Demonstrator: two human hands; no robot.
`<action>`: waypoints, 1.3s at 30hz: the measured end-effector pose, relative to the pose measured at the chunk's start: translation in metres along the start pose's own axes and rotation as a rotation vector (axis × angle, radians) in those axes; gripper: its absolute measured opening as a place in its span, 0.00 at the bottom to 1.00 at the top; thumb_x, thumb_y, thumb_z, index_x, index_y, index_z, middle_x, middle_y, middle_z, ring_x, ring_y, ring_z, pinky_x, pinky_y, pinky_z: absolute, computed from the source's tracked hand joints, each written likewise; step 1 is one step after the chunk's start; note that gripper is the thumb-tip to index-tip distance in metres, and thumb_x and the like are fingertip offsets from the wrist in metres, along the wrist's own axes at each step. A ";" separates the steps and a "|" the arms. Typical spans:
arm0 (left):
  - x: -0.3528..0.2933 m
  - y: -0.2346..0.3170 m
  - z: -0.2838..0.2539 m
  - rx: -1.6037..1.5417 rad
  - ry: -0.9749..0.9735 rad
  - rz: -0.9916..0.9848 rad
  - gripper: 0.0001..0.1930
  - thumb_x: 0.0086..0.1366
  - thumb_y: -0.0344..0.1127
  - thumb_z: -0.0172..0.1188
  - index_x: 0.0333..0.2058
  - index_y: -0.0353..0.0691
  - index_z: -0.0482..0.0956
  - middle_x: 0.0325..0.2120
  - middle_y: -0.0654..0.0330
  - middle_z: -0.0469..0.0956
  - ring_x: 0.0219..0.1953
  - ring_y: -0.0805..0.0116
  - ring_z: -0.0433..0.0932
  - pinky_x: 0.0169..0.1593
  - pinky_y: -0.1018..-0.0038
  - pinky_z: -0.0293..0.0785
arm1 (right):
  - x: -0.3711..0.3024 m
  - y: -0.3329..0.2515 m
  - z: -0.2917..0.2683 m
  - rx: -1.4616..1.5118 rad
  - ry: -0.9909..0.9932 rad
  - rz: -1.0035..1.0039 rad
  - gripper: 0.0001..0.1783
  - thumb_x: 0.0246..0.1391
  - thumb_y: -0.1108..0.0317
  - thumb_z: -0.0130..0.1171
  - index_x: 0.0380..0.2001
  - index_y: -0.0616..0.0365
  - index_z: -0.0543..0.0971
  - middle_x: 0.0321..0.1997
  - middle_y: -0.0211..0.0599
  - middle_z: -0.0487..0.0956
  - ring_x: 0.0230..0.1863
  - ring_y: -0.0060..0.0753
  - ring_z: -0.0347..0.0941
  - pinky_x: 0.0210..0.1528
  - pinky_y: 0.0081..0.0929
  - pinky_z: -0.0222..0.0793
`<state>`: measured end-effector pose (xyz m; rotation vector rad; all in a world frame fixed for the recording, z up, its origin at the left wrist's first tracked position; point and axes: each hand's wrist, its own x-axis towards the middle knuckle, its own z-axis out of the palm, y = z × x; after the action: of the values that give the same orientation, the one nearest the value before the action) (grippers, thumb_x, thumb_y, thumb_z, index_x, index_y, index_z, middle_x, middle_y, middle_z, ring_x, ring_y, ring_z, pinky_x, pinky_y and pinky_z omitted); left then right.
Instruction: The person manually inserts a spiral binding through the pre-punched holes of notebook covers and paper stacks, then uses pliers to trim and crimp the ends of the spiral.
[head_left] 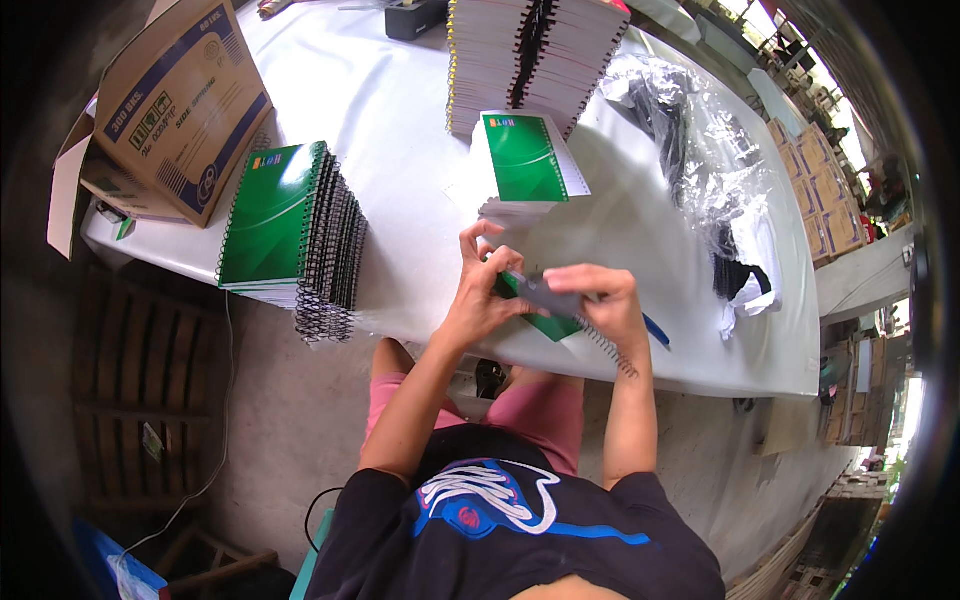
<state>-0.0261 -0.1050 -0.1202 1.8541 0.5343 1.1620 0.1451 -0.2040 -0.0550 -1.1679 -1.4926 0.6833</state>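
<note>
By the near edge of the white tabletop [400, 240], the left hand [484, 288] grasped a green-covered notebook [560, 327]; the right hand [606, 295] gripped a blurred dark tool [549, 294]. Printed lettering marked the left carton [185, 125]; white tabletop separated the left notebook stack [265, 220] from the hands.

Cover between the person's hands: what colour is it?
The cover is green, shown in the head view.

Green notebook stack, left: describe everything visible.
The stack lies on the white table near its edge, beside the cardboard box. Its glossy top cover is green with faint curved lines and a small corner mark. Dark spiral coils run along both sides, thickest at right; pale page edges show at the near side. Neither the left hand nor right hand touches it.
</note>
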 end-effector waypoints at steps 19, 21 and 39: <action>-0.010 0.022 0.014 0.300 0.044 0.057 0.22 0.39 0.39 0.76 0.30 0.41 0.74 0.45 0.49 0.57 0.46 0.52 0.61 0.42 0.62 0.68 | -0.056 -0.021 0.064 -0.783 0.630 -0.186 0.18 0.39 0.78 0.65 0.39 0.67 0.78 0.20 0.34 0.75 0.17 0.25 0.73 0.22 0.20 0.69; -0.014 0.023 0.015 0.287 0.057 0.022 0.21 0.40 0.38 0.75 0.31 0.41 0.74 0.45 0.49 0.56 0.46 0.52 0.62 0.42 0.62 0.68 | -0.045 -0.034 0.064 -0.801 0.672 -0.226 0.19 0.40 0.77 0.65 0.40 0.67 0.78 0.20 0.35 0.75 0.17 0.26 0.73 0.21 0.20 0.69; -0.007 0.023 -0.004 -0.044 -0.143 0.022 0.12 0.52 0.36 0.67 0.33 0.38 0.77 0.36 0.53 0.66 0.41 0.57 0.66 0.45 0.66 0.66 | -0.040 -0.068 -0.006 0.142 0.662 0.060 0.16 0.51 0.77 0.57 0.45 0.69 0.73 0.39 0.34 0.77 0.36 0.16 0.70 0.42 0.14 0.64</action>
<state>-0.0342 -0.1206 -0.1033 1.8926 0.4061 1.0375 0.1281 -0.2662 -0.0088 -1.1795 -0.8422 0.3756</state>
